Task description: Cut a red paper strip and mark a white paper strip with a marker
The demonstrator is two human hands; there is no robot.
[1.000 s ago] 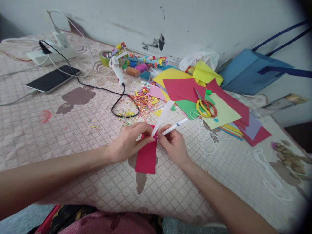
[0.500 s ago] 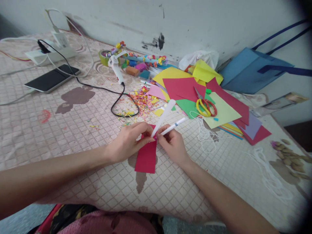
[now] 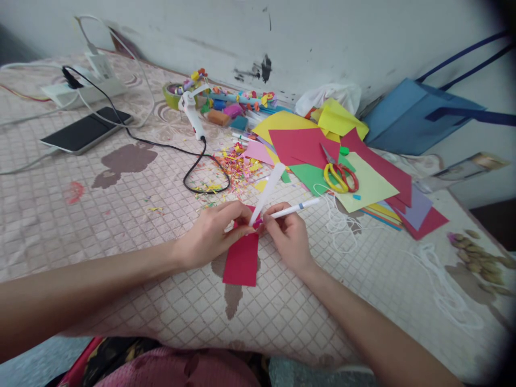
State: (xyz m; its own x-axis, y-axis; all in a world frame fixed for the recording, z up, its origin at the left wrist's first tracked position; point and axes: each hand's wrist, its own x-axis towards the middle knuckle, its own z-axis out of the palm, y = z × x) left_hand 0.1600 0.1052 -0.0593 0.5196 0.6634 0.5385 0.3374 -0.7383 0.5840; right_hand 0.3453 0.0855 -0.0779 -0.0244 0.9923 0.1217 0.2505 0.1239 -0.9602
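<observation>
A red paper rectangle (image 3: pixel 242 259) lies on the quilted mat in front of me. My left hand (image 3: pixel 213 234) pinches a white strip (image 3: pixel 267 190) against the paper's top edge; the strip sticks up and away. My right hand (image 3: pixel 288 236) grips a white marker pen (image 3: pixel 296 208) with its tip down at the same spot, beside the strip's lower end. Both hands meet at the top of the red paper, fingers closed.
Coloured paper sheets (image 3: pixel 306 145) with yellow and red scissors (image 3: pixel 341 177) lie behind my hands. A white glue gun (image 3: pixel 192 115) with black cord, paper scraps (image 3: pixel 237 166), a phone (image 3: pixel 84 130), a power strip (image 3: pixel 86 88) and a blue bag (image 3: pixel 419 118) surround them. White string (image 3: pixel 439 285) lies right.
The marker in my right hand has tilted lower, its far end swinging to the right. The left hand, the strip and the red paper stay in place.
</observation>
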